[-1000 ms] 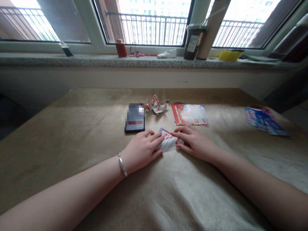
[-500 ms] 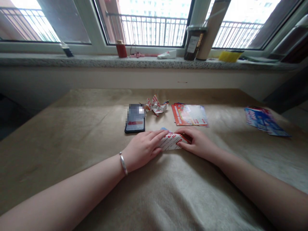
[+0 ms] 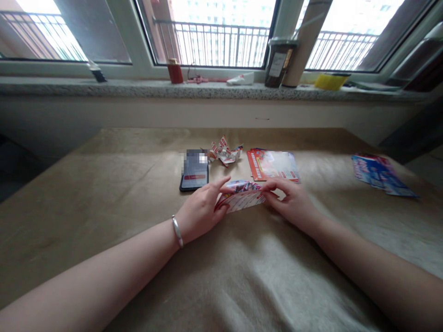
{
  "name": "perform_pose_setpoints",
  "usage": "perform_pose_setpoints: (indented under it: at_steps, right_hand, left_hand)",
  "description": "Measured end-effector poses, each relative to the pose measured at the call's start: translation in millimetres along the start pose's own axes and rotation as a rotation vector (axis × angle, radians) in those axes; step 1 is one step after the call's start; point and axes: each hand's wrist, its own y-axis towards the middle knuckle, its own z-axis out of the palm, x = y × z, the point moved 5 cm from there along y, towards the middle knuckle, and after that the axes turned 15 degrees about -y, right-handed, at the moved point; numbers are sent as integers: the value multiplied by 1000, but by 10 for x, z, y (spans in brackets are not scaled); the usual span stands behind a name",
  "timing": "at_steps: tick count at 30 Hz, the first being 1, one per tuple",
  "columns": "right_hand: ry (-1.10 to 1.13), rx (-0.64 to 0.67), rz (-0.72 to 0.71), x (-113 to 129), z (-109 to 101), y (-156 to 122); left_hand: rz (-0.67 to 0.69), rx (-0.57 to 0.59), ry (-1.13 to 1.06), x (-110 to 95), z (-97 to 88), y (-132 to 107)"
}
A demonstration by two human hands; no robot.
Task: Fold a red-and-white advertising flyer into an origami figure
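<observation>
A folded printed paper, white with red and blue print, is held just above the beige cloth-covered table. My left hand, with a silver bangle at the wrist, pinches its left end. My right hand pinches its right end. Both hands are closed on the paper, which is lifted and tilted.
A black phone lies just beyond my left hand. A crumpled folded paper and a stack of red leaflets lie further back. Blue leaflets lie at the right. The windowsill holds a red cup and a dark jar.
The paper lay flat under both hands a second ago. It has since been folded over and lifted off the cloth, pinched at both ends.
</observation>
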Motion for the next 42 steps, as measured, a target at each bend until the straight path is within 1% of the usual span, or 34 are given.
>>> perform_pose_setpoints:
  at_steps: [3,9,14,17,23,26,31,37,42]
  right_hand:
    - [-38,-40,-77,26,-37,7]
    - [0,-99,-141,62,-84,1]
    - [38,-91,-171,60,-93,4]
    - [16,-59,-167,45,-84,25]
    - [2,9,-180,40,-60,55]
    - [-33,30,-188,40,-58,57]
    - [-39,79,-274,74,-49,63]
    - [1,252,-381,68,60,31]
    - [-10,256,-394,-10,106,19]
  left_hand:
    - [49,-13,-20,-25,-5,2]
    - [153,-38,30,-100,-65,32]
    - [203,25,71,-146,-70,47]
    - [198,76,69,-146,-56,49]
    - [149,245,90,-171,-37,24]
    - [141,304,83,-185,-43,6]
    - [105,349,61,-136,-39,-4]
    - [98,414,118,-97,-6,-24]
    - [38,422,171,-50,13,-38]
